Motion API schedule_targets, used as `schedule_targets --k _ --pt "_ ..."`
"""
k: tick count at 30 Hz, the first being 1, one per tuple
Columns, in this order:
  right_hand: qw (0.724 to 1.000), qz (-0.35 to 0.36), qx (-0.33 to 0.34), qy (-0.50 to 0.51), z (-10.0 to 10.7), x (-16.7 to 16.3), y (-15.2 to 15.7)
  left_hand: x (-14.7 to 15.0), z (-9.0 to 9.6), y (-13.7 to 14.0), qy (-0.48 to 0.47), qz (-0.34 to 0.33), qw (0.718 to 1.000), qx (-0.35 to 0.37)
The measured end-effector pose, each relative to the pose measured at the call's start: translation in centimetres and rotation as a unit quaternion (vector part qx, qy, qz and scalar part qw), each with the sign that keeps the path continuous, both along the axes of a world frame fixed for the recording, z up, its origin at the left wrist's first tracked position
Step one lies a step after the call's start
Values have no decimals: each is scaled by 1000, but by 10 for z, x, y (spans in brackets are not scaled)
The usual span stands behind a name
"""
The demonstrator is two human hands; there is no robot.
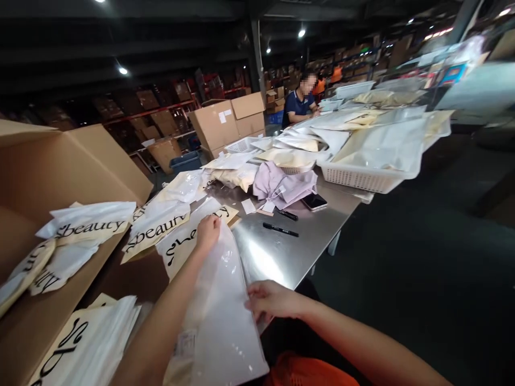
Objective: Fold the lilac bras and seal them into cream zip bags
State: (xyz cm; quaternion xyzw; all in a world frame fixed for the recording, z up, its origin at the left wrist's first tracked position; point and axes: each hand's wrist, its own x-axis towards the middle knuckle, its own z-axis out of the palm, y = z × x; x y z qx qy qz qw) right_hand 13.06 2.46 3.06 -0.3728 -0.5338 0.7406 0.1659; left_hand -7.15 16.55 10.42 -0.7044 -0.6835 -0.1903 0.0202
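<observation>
Item 1: white bag (229, 311), glossy, slick-looking plastic, lengthwise before the person at the near side of the bench (267, 257); near end seemingly past the bench's edge. A printed label (185, 343) shows at its lower left.

Item 2: left hand (208, 233), fingers curled closed on the bag's far end, forearm along the bag's left side.

Item 3: right hand (269, 299), fingertips at the bag's right edge; whether they pinch it firmly or only touch cannot be told.

Item 4: lettered bags (177, 252), beside and partly behind the white bag's far end.

Item 5: two black pens, the nearer pen (280, 230) and the farther pen (287, 215), right of the far end; phone (314, 201) beyond, near a lilac cloth (298, 185).

Handling notes, by judgement: the far end is best anchored by the left hand while the right works along the edge with light, even tension. A hard tug would likely crease the film or slide it off the bench. The label is best left flat, clear of the forearm; sideways sweeps risk the nearer pen.
</observation>
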Motion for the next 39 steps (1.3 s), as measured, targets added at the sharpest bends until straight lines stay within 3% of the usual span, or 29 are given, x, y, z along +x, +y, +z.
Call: schedule_targets --k 2,4,10,14,22,28,30,33,36,39 --pt "997 -76 -14 -2 -1 -8 15 13 5 -16 36 -20 999 -5" --pt "995 -97 -15 -5 -4 -15 22 22 10 -37 71 -19 997 -27" --pt "996 -87 -14 -3 -7 -32 13 29 12 -89 105 -46 963 -244" --pt "998 -67 -7 -3 -5 -38 6 20 13 -104 55 -95 951 -288" --pt "998 -62 18 25 1 -33 9 -1 20 -125 -67 -146 969 -189" --pt "995 14 43 85 7 -26 1 -12 23 -138 -135 -174 968 -123" --pt "995 -11 60 75 6 -28 0 -19 28 -141 -171 -181 965 -77" --pt "989 -110 89 33 2 -33 3 -34 38 -148 -216 -181 959 -10" --pt "960 -142 223 -89 2 -31 7 -54 48 -158 -213 -142 966 35" --pt "868 -123 363 -315 11 -21 7 -73 55 -165 -214 -77 970 90"
